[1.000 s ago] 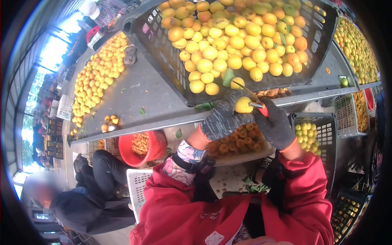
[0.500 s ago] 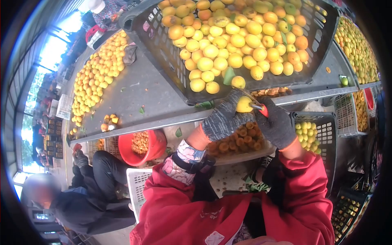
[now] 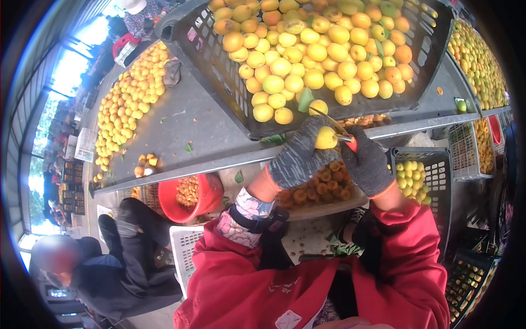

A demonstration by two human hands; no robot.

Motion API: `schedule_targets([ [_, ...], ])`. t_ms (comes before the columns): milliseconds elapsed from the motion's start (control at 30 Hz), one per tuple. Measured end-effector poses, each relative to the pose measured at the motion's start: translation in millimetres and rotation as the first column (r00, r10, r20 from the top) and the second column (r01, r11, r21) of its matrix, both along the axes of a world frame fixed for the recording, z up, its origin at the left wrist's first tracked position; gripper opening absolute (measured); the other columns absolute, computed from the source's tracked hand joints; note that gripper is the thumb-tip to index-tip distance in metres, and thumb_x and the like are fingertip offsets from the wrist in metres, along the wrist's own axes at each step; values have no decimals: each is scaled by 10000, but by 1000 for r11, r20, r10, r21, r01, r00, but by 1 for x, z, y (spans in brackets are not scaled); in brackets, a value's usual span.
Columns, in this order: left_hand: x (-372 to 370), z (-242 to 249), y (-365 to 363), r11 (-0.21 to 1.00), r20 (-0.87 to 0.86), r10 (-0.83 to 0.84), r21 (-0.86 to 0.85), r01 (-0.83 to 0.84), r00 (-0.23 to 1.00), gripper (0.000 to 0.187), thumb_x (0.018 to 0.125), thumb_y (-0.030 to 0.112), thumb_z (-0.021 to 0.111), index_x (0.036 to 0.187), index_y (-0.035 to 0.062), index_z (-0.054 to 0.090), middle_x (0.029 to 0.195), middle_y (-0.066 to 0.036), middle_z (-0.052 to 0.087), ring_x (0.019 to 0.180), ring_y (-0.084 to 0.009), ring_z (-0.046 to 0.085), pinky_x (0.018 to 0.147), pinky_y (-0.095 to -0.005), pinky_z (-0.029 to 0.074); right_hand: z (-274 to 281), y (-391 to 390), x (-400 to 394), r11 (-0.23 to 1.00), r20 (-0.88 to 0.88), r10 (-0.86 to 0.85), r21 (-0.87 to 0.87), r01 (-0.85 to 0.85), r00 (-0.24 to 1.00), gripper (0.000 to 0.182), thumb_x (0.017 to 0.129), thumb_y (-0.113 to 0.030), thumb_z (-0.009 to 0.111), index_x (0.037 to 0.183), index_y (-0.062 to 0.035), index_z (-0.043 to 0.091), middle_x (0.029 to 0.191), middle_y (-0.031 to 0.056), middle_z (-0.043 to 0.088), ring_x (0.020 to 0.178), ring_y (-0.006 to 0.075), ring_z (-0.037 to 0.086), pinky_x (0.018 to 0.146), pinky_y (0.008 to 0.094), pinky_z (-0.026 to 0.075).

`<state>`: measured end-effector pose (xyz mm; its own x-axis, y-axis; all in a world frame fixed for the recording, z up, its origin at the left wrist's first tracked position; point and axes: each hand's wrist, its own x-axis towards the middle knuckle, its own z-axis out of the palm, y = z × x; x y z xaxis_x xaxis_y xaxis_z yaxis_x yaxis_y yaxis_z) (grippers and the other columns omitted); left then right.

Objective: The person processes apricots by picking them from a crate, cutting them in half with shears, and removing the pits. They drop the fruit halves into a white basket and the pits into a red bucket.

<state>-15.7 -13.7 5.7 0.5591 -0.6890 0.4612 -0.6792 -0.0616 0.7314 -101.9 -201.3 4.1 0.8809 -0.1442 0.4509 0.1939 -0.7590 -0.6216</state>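
One yellow fruit (image 3: 326, 137) is resting in left hand (image 3: 301, 156), gloved fingers wrapping its side. Right hand (image 3: 369, 163), gloved too, is clasping red-handled tool (image 3: 352, 144); metal end is meeting fruit's side, cannot tell whether piercing it. Fruit is sitting between hands, just before black crate (image 3: 226, 104) holding fruit pile (image 3: 320, 66). Below hands, pale tub (image 3: 323, 212) is holding cut fruit (image 3: 324, 185). Red bucket (image 3: 211, 196) is standing left of tub.
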Motion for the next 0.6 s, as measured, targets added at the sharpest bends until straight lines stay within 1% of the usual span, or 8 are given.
schedule_targets([
  [33, 0, 6, -1, 999, -95, -44, 9, 45, 995, 553, 839, 114, 760, 1308, 0, 489, 1229, -171, 571, 1139, -307, 561, 1026, -405, 426, -1, -1, 0, 1000, 23, 11, 26, -12, 1000, 316, 887, -206, 636, 1156, -63, 553, 808, 229, 645, 752, 436, 644, 619, 493, 515],
  [67, -1, 8, -2, 999, -64, -36, -16, 35, 997, 554, 839, 113, 759, 1309, 1, 489, 1229, -164, 572, 1137, -302, 562, 1027, -404, 426, -1, -1, 1, 998, 47, 21, 52, -23, 999, 315, 886, -198, 636, 1156, -58, 552, 820, 232, 645, 766, 438, 643, 623, 490, 513],
  [133, -3, 10, -4, 998, -4, -16, -67, 16, 1000, 556, 840, 111, 759, 1313, 4, 488, 1229, -151, 576, 1133, -292, 562, 1030, -402, 425, 11, 0, -1, 992, -9, 40, 119, -39, 999, 301, 883, -181, 636, 1140, -49, 551, 833, 235, 643, 784, 444, 641, 628, 487, 512],
  [233, -3, 4, -3, 997, -136, -58, -67, 49, 989, 568, 838, 112, 759, 1321, 4, 481, 1224, -143, 580, 1133, -287, 562, 1030, -404, 424, 9, -3, -2, 992, -28, 63, 115, -59, 998, 284, 885, -177, 632, 1124, -47, 550, 844, 238, 642, 796, 451, 637, 634, 487, 511],
  [367, -2, 3, -1, 1000, 24, -10, -3, 10, 1000, 568, 839, 108, 756, 1324, -1, 480, 1221, -143, 581, 1137, -294, 564, 1028, -403, 425, 6, -2, -1, 996, -4, 61, 62, -61, 998, 265, 890, -201, 627, 1107, -67, 556, 816, 230, 642, 772, 441, 640, 616, 493, 506],
  [433, 2, -8, 0, 999, 118, 12, 30, -15, 993, 570, 838, 106, 755, 1324, -4, 479, 1221, -146, 579, 1137, -299, 564, 1026, -402, 426, 7, -1, -2, 999, -54, 43, 8, -42, 998, 262, 894, -223, 623, 1104, -81, 556, 788, 220, 642, 747, 430, 645, 602, 493, 504],
  [533, 1, -11, 0, 995, 124, 75, 59, -83, 989, 554, 840, 97, 749, 1317, -2, 486, 1216, -144, 579, 1125, -298, 568, 1018, -397, 431, 8, 1, -2, 998, -73, 10, -67, -15, 997, 266, 897, -242, 617, 1107, -94, 551, 754, 205, 643, 714, 415, 649, 585, 492, 503],
  [600, 1, -10, 0, 996, 106, 66, 48, -72, 992, 552, 839, 93, 747, 1316, -1, 487, 1217, -145, 577, 1125, -297, 568, 1014, -397, 432, 7, 3, -2, 996, -69, -4, -87, -2, 998, 280, 898, -246, 614, 1123, -95, 544, 749, 201, 645, 706, 410, 651, 584, 492, 505],
])
